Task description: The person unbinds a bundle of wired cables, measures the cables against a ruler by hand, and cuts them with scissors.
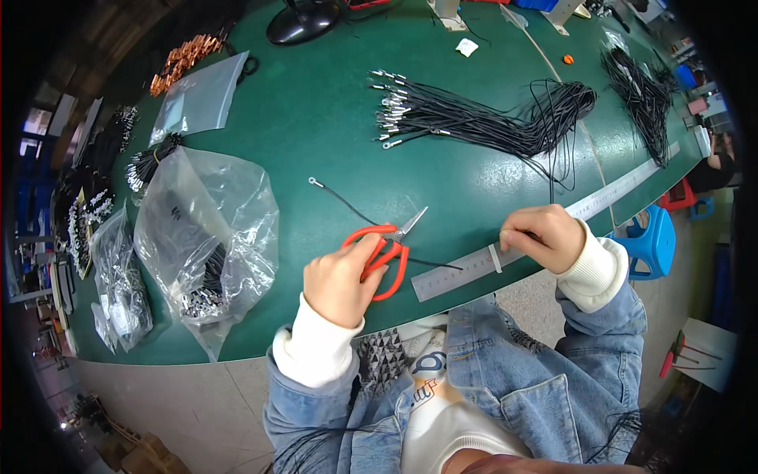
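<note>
My left hand (338, 286) is closed around one loop of a pair of red-handled scissors (399, 265), whose blades point away to the upper right. A short black cable (344, 201) with a metal ring terminal (314, 182) runs beneath the scissors. Its plain end lies over the near end of a steel ruler (450, 276). Fingers pinched together, my right hand (546, 237) rests over the ruler, just right of a pale band (495, 258) across it. Whatever those fingertips hold is hidden. A thin black strand from the cable bundle (489, 118) reaches down to this hand.
Clear plastic bags (213, 229) with black cables crowd the left side, near a flat bag (201, 95) and copper-coloured parts (185, 62). Another cable bundle (639, 103) lies at the far right. A black round base (303, 22) stands at the back; a blue stool (651, 241) is beyond the edge.
</note>
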`<state>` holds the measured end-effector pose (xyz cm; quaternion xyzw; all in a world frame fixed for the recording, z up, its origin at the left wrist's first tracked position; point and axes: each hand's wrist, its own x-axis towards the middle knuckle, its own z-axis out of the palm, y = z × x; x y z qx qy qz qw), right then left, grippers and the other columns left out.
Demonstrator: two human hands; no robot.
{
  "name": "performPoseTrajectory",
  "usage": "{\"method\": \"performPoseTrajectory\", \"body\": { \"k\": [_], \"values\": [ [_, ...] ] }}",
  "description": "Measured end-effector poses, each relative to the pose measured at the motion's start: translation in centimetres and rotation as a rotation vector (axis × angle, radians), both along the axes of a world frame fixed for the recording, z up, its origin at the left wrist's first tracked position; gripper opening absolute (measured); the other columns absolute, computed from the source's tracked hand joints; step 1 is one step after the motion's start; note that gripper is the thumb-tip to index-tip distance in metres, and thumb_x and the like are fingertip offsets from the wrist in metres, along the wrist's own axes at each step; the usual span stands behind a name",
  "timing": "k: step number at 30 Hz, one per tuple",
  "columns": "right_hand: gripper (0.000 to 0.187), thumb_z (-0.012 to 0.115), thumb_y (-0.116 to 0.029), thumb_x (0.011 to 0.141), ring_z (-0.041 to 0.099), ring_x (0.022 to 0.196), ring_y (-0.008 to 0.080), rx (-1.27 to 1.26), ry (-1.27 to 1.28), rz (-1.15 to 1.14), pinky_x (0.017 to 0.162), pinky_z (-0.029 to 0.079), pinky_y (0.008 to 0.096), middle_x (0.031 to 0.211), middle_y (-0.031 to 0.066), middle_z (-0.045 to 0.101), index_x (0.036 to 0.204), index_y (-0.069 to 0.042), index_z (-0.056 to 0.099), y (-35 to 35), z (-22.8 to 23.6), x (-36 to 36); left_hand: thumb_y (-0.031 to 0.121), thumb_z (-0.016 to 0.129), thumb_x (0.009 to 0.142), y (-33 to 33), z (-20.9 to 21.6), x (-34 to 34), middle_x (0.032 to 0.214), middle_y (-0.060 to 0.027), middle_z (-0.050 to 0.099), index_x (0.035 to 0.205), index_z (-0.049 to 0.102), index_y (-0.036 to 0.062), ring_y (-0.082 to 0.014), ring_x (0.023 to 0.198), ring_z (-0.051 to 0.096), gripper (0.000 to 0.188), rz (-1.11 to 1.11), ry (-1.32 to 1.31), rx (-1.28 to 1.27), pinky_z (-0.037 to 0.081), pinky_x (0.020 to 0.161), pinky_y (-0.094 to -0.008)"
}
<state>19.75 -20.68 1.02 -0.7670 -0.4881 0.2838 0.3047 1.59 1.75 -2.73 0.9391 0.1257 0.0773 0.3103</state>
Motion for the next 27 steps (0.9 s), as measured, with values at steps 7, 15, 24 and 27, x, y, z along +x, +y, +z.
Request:
{"method": "performPoseTrajectory", "body": {
  "k": [7,15,24,27],
  "values": [
    [0.015,0.055,-0.011,0.084,0.060,0.059,0.0254,-0.038,-0.076,-0.043,0.056,0.047,0.0325,0.067,0.0103,0.061,0.076,-0.003,0.064,-0.7,0.2,0.8,0.016,0.069,0.073,0.4,-2.0,0.6,0.068,-0.0113,0.063,0.093,0.063,0.0102,-0.0317,0.061,0.061,0.022,-0.220,0.056,0.145,0.047,0.051,-0.0392],
    [0.027,0.064,-0.027,0.082,0.060,0.062,0.0309,-0.274,-0.695,-0.621,0.055,0.046,0.0386,0.070,0.0131,0.062,0.070,-0.003,0.064,-1.4,-1.1,5.2,0.018,0.073,0.071,3.9,-1.2,1.7,0.066,-0.0129,0.062,0.086,0.064,0.0080,-0.0322,0.059,0.061,0.020,-0.070,-0.094,0.178,0.047,0.051,-0.0379],
    [0.031,0.073,-0.023,0.072,0.059,0.075,0.0271,0.084,-0.741,-0.339,0.064,0.049,0.0368,0.084,0.0076,0.052,0.095,-0.010,0.056,3.6,-3.2,5.4,0.014,0.071,0.073,4.7,-1.8,1.4,0.064,-0.0135,0.063,0.090,0.064,0.0051,-0.0321,0.058,0.062,0.020,0.345,-0.104,0.211,0.048,0.053,-0.0369],
    [0.028,0.072,-0.021,0.073,0.060,0.076,0.0265,0.076,-0.779,-0.380,0.065,0.050,0.0367,0.087,0.0060,0.051,0.094,-0.010,0.057,5.6,-3.6,4.6,0.016,0.071,0.074,2.9,-0.8,-0.6,0.070,-0.0109,0.065,0.095,0.063,0.0080,-0.0333,0.061,0.062,0.024,0.268,-0.156,0.148,0.049,0.054,-0.0407]
  ]
}}
